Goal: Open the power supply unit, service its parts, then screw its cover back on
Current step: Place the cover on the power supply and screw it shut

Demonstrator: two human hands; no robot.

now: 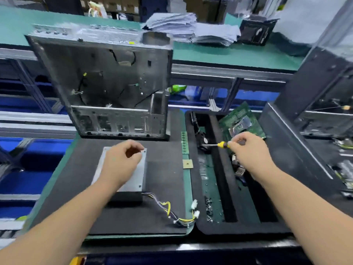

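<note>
The grey metal power supply unit (140, 175) lies flat on a black foam mat (164, 188), its cover facing up. A bundle of yellow, black and purple cables (172, 209) with white plugs trails from its near right corner. My left hand (122, 161) hovers over the unit's top with fingers curled, thumb and fingers close together; whether it holds something small cannot be told. My right hand (248, 150) grips a screwdriver (219, 144) with a yellow and black handle, its shaft pointing left over the black tray (223, 169).
An empty computer case (107, 87) stands open behind the unit. The tray holds a green circuit board (242, 119), loose screws (209, 207) and small parts. A memory stick (184, 142) and a square chip (187, 164) lie between mat and tray. Paper stacks (191, 27) sit on the rear shelf.
</note>
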